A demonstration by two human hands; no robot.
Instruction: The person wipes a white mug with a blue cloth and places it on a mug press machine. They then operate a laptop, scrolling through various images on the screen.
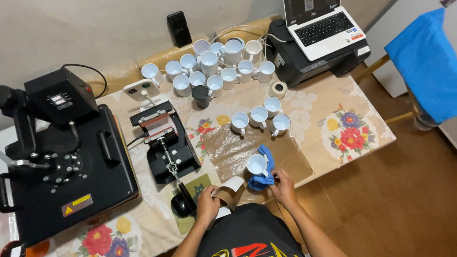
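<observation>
My left hand [207, 203] grips a curled sheet of brown and white paper [230, 190] at the table's near edge. Just to its right, my right hand [283, 183] holds a crumpled blue cloth [263, 177] that wraps around a white mug [257, 164]. The mug stands upright on a brown sheet [295, 159] laid over the flowered tablecloth [352, 135]. Both forearms reach in from the bottom of the frame.
A black mug press [166, 143] with a long handle sits left of the hands, a large black flat heat press [62, 157] further left. Several white mugs [259, 115] stand behind, more [214, 64] near the wall. A laptop [323, 26] rests on a black printer [304, 59]. Blue fabric [426, 62] hangs on the right.
</observation>
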